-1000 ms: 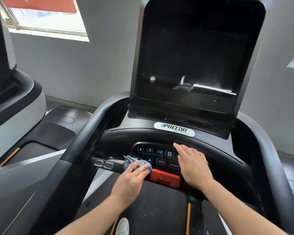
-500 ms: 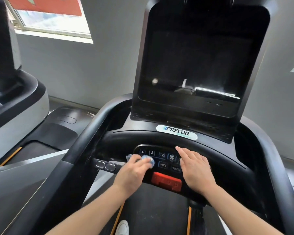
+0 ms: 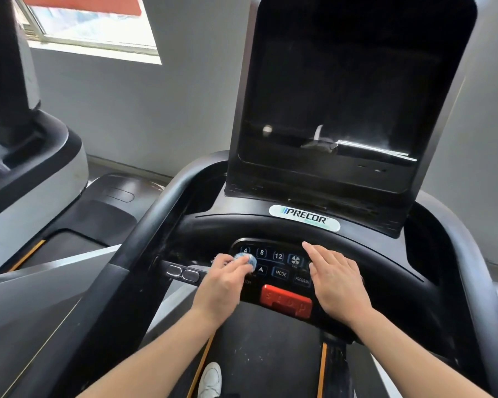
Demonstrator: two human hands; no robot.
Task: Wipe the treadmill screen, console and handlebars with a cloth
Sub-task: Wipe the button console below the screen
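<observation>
A black treadmill stands in front of me, its tall dark screen (image 3: pixel 345 90) tilted up above the console (image 3: pixel 270 225). My left hand (image 3: pixel 223 282) is bunched around a small blue cloth (image 3: pixel 246 260) and presses it on the left part of the button panel (image 3: pixel 279 264), beside the "4" key. My right hand (image 3: pixel 335 278) lies flat, fingers together, over the panel's right side and holds nothing. A red stop button (image 3: pixel 285 303) sits between my wrists. Curved black handlebars run down the left (image 3: pixel 144 239) and the right (image 3: pixel 477 282).
A second treadmill (image 3: pixel 32 168) stands close on the left, against a grey wall with a bright window (image 3: pixel 92 27). Two metal sensor pads (image 3: pixel 183 273) sit on the crossbar left of my left hand. My white shoe (image 3: pixel 210 380) rests on the belt below.
My left hand has carried the cloth up from beside the stop button onto the left side of the button panel. My right hand has stayed flat in place.
</observation>
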